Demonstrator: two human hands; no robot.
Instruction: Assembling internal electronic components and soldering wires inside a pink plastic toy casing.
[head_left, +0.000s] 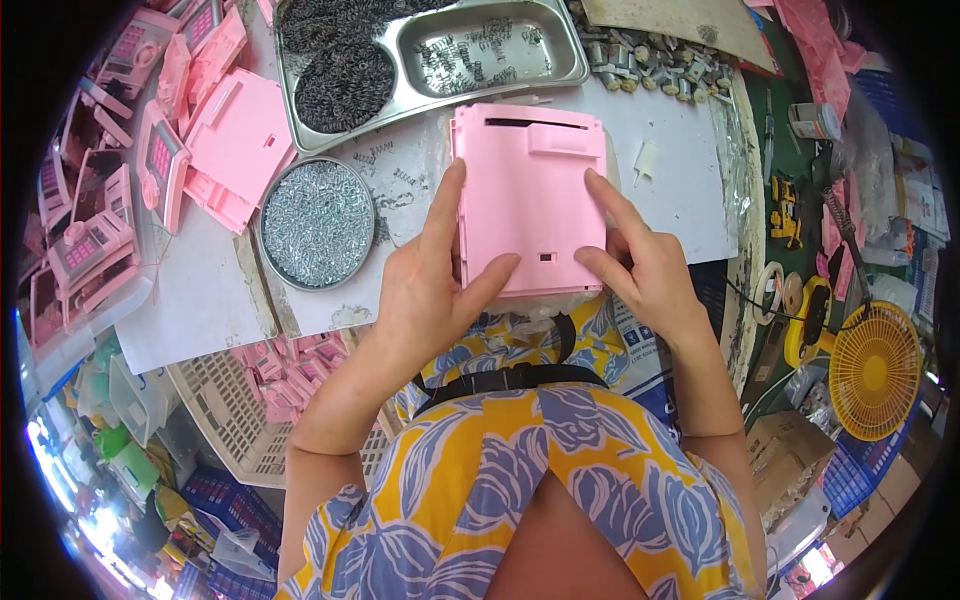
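A pink plastic casing [530, 205] with a dark slot near its far end and a small square hole near its close end lies flat on the worktable before me. My left hand [430, 265] grips its left edge, thumb resting on the top face. On the opposite side, my right hand [645, 265] holds the right edge, with the thumb near the small hole. Left of the casing stands a round dish [318, 222] full of small silvery screws. Beyond it, a metal tray [400, 85] contains heaps of dark springs.
Pink panels [240, 140] and keypad parts [95, 245] pile up at the left. Small metal motors [650, 65] lie at the far right of the tray. Below the table edge is a cream basket [225, 420] of pink pieces; a yellow fan [873, 370] stands at right.
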